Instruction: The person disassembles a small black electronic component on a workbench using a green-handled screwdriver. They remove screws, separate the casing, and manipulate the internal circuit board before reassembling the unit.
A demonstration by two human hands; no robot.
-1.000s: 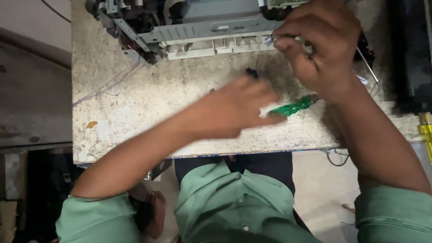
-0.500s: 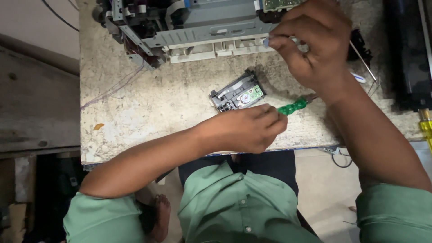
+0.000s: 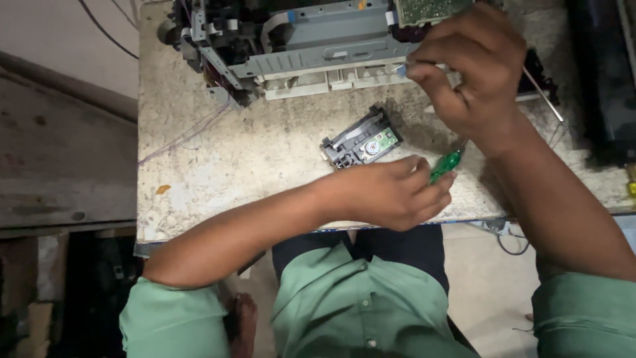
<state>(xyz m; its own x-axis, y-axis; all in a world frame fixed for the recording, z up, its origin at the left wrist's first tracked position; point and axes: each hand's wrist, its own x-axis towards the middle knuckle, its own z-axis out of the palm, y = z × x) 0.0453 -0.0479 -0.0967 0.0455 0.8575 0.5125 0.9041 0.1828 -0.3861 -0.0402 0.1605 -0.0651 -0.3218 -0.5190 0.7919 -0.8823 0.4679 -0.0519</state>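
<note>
**Green screwdriver gripped at the near edge**

The left hand (image 3: pixel 391 192) closes around a green-handled screwdriver (image 3: pixel 445 164) near the stone table's (image 3: pixel 218 166) front edge, just beside a small black module (image 3: pixel 361 140). The right hand (image 3: pixel 474 69) pinches a small pale part (image 3: pixel 400 67) against the grey printer chassis (image 3: pixel 318 40) farther away.

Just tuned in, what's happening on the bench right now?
A person in a green shirt sits at a speckled worktable. Their left hand grips a green-handled screwdriver near the table's front edge. Their right hand is raised at an opened grey machine chassis at the back of the table, pinching something small against its frame; what it is cannot be told. A small black module with a green board lies loose on the table between the chassis and the left hand.
</note>
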